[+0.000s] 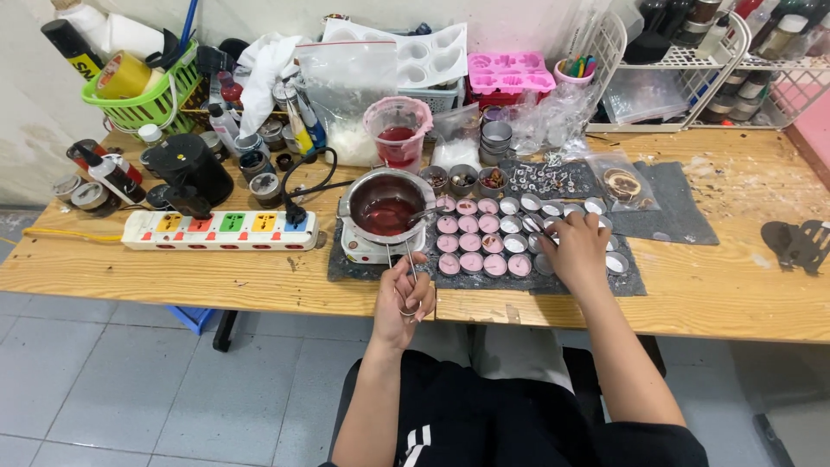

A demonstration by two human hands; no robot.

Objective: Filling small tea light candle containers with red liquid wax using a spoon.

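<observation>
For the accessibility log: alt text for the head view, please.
A seated person's left hand holds a metal spoon by a pot of red wax on a small hotplate, while the right hand rests on rows of small tins, many filled pink, on a cluttered wooden table.

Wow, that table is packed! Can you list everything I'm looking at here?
Small round metal cups: many, pink-filled or empty, in rows on the dark grey mat.
Metal melting pot: one, holding dark red liquid, on a small white heater.
Pink-rimmed plastic measuring cup: one, behind the pot.
White power strip with coloured sockets: one, table left.
Pink silicone mould: one, at the back.
Green plastic basket: one, back left.
White wire rack: one, back right.
Left hand: holds thin metal tweezers at the table edge.
Right hand: rests on the cups.
</observation>
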